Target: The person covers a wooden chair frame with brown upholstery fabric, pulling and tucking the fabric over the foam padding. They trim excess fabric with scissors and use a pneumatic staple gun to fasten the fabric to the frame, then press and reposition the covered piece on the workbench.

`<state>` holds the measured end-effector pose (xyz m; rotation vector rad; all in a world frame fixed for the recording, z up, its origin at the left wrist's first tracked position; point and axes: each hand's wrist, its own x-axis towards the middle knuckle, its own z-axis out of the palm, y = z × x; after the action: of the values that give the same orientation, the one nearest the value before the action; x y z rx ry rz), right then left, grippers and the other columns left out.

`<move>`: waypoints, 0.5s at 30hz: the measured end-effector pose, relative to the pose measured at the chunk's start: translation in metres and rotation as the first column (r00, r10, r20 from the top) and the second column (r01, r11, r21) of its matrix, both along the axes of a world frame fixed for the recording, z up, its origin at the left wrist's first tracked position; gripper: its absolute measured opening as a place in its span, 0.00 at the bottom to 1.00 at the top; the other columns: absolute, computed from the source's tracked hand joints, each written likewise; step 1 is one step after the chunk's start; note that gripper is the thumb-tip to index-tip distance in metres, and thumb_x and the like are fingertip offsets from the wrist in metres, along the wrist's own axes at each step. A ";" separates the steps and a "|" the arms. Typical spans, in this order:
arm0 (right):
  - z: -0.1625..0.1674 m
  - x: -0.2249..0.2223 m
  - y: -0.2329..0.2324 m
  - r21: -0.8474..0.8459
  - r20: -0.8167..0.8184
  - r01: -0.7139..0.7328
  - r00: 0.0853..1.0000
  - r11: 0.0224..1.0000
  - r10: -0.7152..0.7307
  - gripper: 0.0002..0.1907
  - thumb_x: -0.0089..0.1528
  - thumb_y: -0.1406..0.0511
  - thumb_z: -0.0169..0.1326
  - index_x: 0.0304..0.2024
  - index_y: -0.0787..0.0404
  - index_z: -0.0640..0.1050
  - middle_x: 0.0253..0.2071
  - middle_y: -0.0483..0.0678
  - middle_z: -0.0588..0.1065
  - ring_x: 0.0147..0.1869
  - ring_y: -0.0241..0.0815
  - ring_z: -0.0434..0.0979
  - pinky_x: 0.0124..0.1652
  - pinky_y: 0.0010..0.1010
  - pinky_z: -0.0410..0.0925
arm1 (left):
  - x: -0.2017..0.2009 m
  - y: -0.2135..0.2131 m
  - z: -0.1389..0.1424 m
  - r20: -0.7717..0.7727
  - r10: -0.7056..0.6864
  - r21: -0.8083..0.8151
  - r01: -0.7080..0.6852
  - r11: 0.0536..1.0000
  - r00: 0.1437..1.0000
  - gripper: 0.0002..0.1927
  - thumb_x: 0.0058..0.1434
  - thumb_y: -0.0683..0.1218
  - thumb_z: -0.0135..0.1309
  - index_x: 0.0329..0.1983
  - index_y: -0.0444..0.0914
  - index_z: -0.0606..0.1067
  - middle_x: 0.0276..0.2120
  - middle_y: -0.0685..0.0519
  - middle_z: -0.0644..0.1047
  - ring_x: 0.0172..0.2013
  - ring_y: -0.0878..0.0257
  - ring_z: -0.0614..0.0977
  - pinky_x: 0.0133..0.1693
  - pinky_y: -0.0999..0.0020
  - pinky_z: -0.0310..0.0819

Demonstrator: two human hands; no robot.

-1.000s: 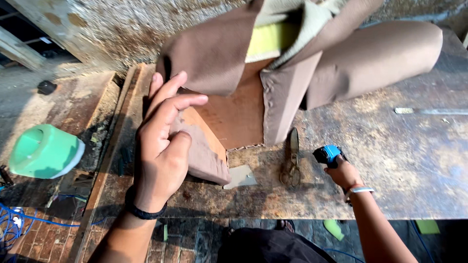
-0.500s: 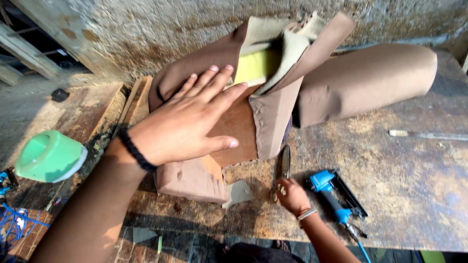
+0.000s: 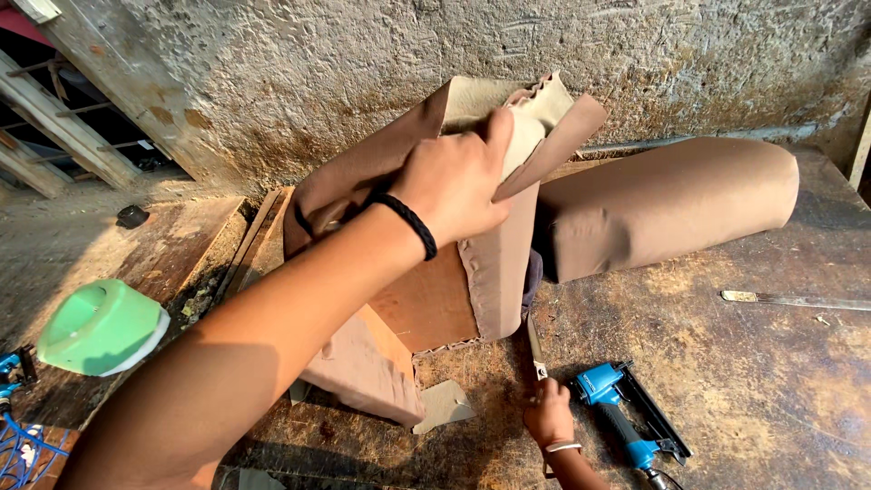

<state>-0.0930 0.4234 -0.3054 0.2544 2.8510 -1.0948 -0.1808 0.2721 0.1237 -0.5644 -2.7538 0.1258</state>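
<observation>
The rough concrete wall (image 3: pixel 363 82) fills the back of the scene, and the worn, rust-stained worktable (image 3: pixel 762 381) runs out from its foot. I'll place everything from the big brown-upholstered seat piece (image 3: pixel 490 272) that lies on that table near the wall.

This seat piece shows its plywood underside, with brown covering wrapped round the edges and a pale backing flap turned up at the top. Joined to it on the right is a padded, rounded brown section (image 3: pixel 671 204) that stretches along the table towards the right edge.

The left hand (image 3: pixel 458 186) reaches over the seat piece from the near left, a black band on the wrist, and presses down on the turned-up flap at the top, fingers close together and curled over the fabric, the forefinger stretched out along the fold.

Left of the seat piece, off the table, sits a pale green plastic tub (image 3: pixel 102 327).

Just in front of the seat piece, at the near edge of the table, lies a blue pneumatic stapler (image 3: pixel 626 417). Next to it, the right hand (image 3: pixel 549 419) is closed round the handle of a knife (image 3: pixel 535 345), whose blade points up to the seat piece's lower edge.

Well to the right of the seat piece lies a thin metal strip (image 3: pixel 798 299), flat on the table.
</observation>
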 end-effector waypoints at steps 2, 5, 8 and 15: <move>-0.002 0.001 0.008 -0.264 0.103 0.188 0.981 0.946 -0.166 0.29 0.47 0.67 0.72 0.48 0.62 0.73 0.41 0.59 0.75 0.36 0.53 0.78 0.36 0.38 0.71 | -0.015 -0.012 -0.001 -0.087 -0.040 0.080 0.047 0.996 0.995 0.29 0.57 0.52 0.61 0.56 0.35 0.66 0.30 0.40 0.81 0.31 0.41 0.84 0.34 0.47 0.78; -0.009 0.011 0.015 -0.558 0.546 0.469 0.829 0.685 -0.122 0.23 0.54 0.63 0.71 0.44 0.70 0.76 0.28 0.54 0.80 0.25 0.42 0.75 0.25 0.33 0.67 | -0.030 -0.031 -0.012 -0.222 -0.076 0.304 0.143 0.942 0.972 0.09 0.60 0.44 0.56 0.44 0.41 0.74 0.28 0.43 0.82 0.31 0.46 0.85 0.34 0.50 0.78; -0.018 0.026 0.018 -0.622 0.683 0.553 0.729 0.554 0.039 0.24 0.55 0.56 0.69 0.36 0.73 0.80 0.20 0.50 0.75 0.19 0.40 0.71 0.22 0.32 0.64 | -0.041 -0.052 -0.014 -0.061 -0.086 0.704 0.104 0.703 0.994 0.07 0.58 0.44 0.56 0.38 0.39 0.73 0.28 0.45 0.78 0.28 0.52 0.80 0.30 0.54 0.75; -0.013 0.064 0.023 -0.717 0.533 0.377 0.839 0.586 0.112 0.21 0.57 0.57 0.68 0.30 0.70 0.79 0.15 0.48 0.68 0.16 0.40 0.66 0.19 0.33 0.58 | -0.035 -0.051 -0.006 0.238 -0.485 0.971 -0.202 0.126 0.842 0.24 0.54 0.36 0.57 0.54 0.37 0.67 0.42 0.50 0.76 0.35 0.69 0.80 0.40 0.70 0.77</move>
<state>-0.0287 0.4468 -0.3179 0.5942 1.6256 -1.8613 -0.2159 0.2214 0.1175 -0.4449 -2.3022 -2.1065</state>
